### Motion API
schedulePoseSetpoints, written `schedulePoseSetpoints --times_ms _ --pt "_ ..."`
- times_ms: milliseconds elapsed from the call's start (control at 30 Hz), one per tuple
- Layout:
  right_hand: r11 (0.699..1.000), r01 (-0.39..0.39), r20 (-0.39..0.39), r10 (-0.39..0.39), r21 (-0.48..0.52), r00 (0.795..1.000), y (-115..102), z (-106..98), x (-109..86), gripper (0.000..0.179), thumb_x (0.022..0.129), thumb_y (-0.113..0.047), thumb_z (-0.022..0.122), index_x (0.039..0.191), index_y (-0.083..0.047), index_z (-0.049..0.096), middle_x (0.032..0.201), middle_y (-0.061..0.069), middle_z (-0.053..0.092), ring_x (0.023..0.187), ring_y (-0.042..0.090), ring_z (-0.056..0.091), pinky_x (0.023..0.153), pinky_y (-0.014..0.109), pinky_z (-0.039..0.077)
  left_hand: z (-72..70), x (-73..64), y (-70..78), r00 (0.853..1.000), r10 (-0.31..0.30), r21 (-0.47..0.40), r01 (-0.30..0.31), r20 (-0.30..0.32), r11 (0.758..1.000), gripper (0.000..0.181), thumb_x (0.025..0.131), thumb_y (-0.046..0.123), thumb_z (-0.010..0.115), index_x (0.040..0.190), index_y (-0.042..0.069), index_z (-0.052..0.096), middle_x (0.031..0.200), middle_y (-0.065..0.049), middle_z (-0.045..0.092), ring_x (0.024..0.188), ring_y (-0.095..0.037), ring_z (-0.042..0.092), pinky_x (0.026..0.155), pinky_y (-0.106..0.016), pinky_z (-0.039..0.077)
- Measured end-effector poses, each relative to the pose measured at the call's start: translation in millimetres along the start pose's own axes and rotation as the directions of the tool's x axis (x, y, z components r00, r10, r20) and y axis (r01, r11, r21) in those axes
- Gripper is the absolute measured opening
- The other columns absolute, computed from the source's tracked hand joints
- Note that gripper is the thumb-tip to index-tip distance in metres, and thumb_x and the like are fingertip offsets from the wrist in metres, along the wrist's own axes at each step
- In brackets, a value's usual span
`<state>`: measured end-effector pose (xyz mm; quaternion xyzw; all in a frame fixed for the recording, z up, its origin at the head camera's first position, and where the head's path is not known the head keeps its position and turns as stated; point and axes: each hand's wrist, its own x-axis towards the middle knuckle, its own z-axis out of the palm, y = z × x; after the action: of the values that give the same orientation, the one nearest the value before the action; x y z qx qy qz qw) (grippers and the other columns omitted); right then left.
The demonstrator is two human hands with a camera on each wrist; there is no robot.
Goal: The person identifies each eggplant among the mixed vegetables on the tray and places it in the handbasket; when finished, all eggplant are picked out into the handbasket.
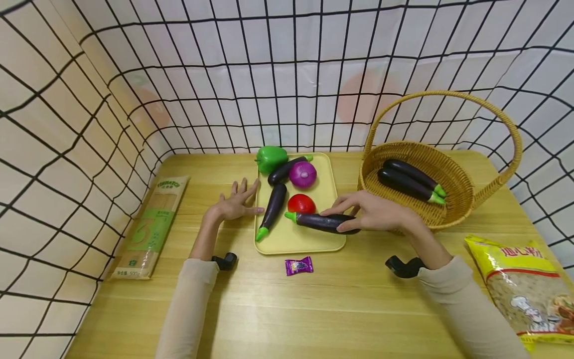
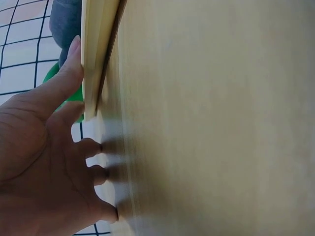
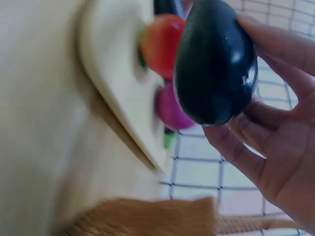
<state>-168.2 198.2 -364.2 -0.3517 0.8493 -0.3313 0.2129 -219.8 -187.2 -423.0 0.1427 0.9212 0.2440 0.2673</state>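
My right hand grips an eggplant by its thick end, over the right side of a yellow tray; the right wrist view shows this eggplant close up between thumb and fingers. At the tray's left edge, my left hand spreads its fingers, the thumb touching the rim. On the tray lie a tomato, a purple onion, a green bell pepper and two more eggplants, one at the left, the other partly hidden behind the onion.
A wicker basket with a tall handle stands at the right, two eggplants inside. A purple candy packet lies before the tray. Noodles in a packet lie left, a yellow bag right. Black grid mesh surrounds the table.
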Motion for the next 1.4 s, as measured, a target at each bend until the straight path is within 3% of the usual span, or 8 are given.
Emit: schedulePoseSetpoints --times_ms 200,367,500,667,867,967,1200,1400 --pt "0.996 -0.051 -0.119 0.042 -0.075 0.992 -7 -37 -14.3 0.04 0.093 -0.031 0.079 0.132 -0.031 0.072 0.119 0.0 0.07 0.095 0.019 0.056 0.077 0.029 0.047 -0.6 -0.2 -0.3 1.0 0.005 -0.007 -0.005 0.0 1.0 0.095 0.101 0.053 0.059 0.167 0.027 -0.005 0.17 -0.019 -0.025 0.156 -0.044 -0.028 0.118 -0.077 -0.017" --pt "0.989 -0.146 -0.204 0.135 -0.039 0.97 -12 -65 -24.6 0.039 0.09 -0.027 0.082 0.129 -0.028 0.075 0.12 0.002 0.069 0.097 0.021 0.055 0.076 0.029 0.047 -0.3 -1.0 0.3 1.0 0.005 -0.01 -0.005 -0.003 1.0 0.095 0.102 0.052 0.059 0.167 0.026 -0.005 0.171 -0.019 -0.024 0.156 -0.044 -0.027 0.118 -0.076 -0.018" --pt "0.978 -0.199 -0.226 0.182 -0.055 0.957 -10 -83 -31.3 0.039 0.09 -0.025 0.082 0.129 -0.026 0.075 0.127 0.007 0.069 0.104 0.024 0.056 0.08 0.03 0.048 0.6 -0.5 -0.7 1.0 0.006 -0.01 -0.006 -0.001 1.0 0.095 0.102 0.053 0.058 0.167 0.026 -0.005 0.171 -0.019 -0.024 0.156 -0.045 -0.027 0.118 -0.077 -0.017" --pt "0.952 -0.293 -0.224 0.269 -0.084 0.937 2 -101 -40.1 0.044 0.09 -0.031 0.082 0.133 -0.03 0.072 0.14 0.013 0.062 0.117 0.03 0.055 0.085 0.036 0.045 0.8 -0.6 -0.4 1.0 0.006 -0.012 -0.006 -0.003 1.0 0.095 0.102 0.053 0.058 0.167 0.027 -0.005 0.171 -0.019 -0.024 0.156 -0.044 -0.027 0.118 -0.076 -0.017" --pt "0.936 -0.337 -0.214 0.31 -0.102 0.926 22 -115 -55.1 0.045 0.093 -0.029 0.079 0.136 -0.026 0.07 0.145 0.02 0.061 0.125 0.036 0.06 0.087 0.036 0.053 0.3 -1.0 -0.4 1.0 0.006 -0.004 -0.006 -0.01 1.0 0.093 0.102 0.051 0.058 0.167 0.026 -0.004 0.171 -0.018 -0.024 0.156 -0.044 -0.028 0.118 -0.076 -0.017" --pt "0.926 -0.358 -0.216 0.328 -0.118 0.919 31 -118 -61.2 0.044 0.093 -0.028 0.079 0.136 -0.024 0.071 0.143 0.021 0.063 0.123 0.037 0.062 0.085 0.033 0.055 0.2 -0.8 -1.1 1.0 0.003 0.007 -0.003 -0.013 1.0 0.093 0.102 0.051 0.058 0.167 0.026 -0.004 0.171 -0.018 -0.024 0.156 -0.044 -0.027 0.118 -0.076 -0.017" --pt "0.905 -0.412 -0.214 0.383 -0.105 0.898 50 -124 -73.6 0.046 0.092 -0.027 0.08 0.136 -0.017 0.07 0.135 0.027 0.066 0.118 0.037 0.065 0.086 0.039 0.054 -0.3 -1.7 0.6 1.0 -0.001 0.013 0.001 -0.008 1.0 0.094 0.102 0.052 0.058 0.167 0.026 -0.004 0.171 -0.018 -0.024 0.156 -0.044 -0.027 0.118 -0.076 -0.017" --pt "0.87 -0.481 -0.139 0.465 -0.112 0.874 66 -125 -73.1 0.05 0.09 -0.029 0.081 0.136 -0.012 0.07 0.132 0.031 0.067 0.115 0.039 0.068 0.079 0.035 0.052 -0.9 -0.9 0.3 1.0 0.001 0.004 -0.001 -0.004 1.0 0.094 0.102 0.05 0.059 0.167 0.025 -0.004 0.171 -0.019 -0.024 0.156 -0.044 -0.027 0.118 -0.077 -0.017"
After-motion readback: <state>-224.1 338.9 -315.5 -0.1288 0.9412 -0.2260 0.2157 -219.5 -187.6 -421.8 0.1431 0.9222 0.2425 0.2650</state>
